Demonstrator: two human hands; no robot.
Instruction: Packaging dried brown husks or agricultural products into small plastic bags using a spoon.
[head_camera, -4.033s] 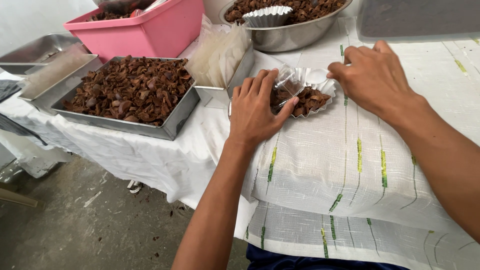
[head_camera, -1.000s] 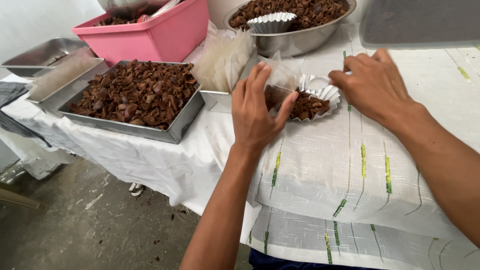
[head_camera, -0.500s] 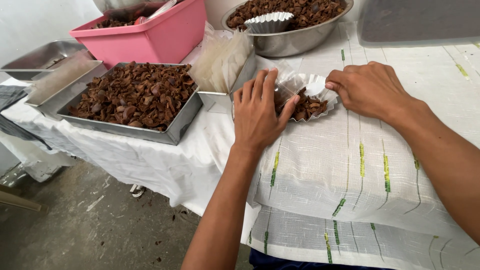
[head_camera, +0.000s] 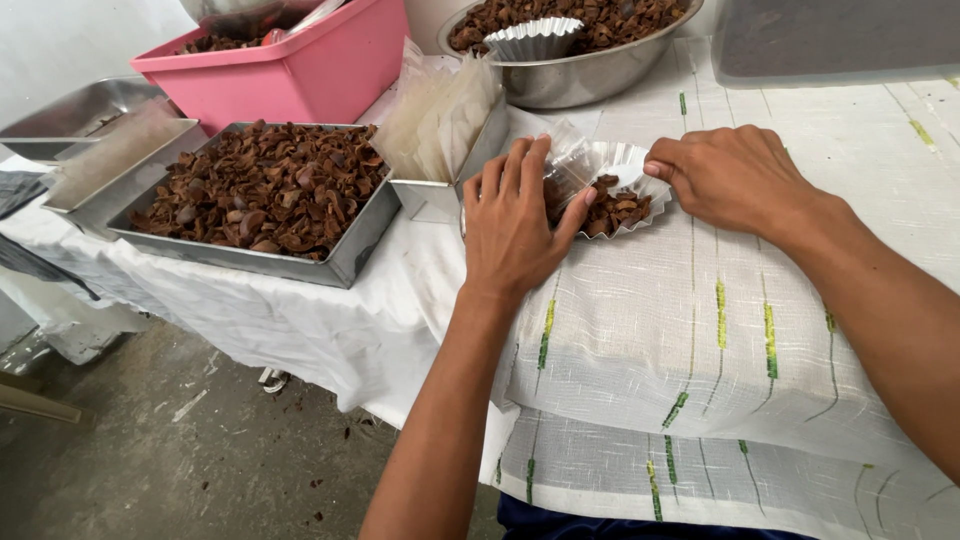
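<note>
Two hands hold one fluted paper cup (head_camera: 628, 168) of brown shell bits between them, left hand (head_camera: 515, 225) cupping its side and right hand (head_camera: 728, 178) pinching its rim, so squeeze gently, keeping it level.
</note>
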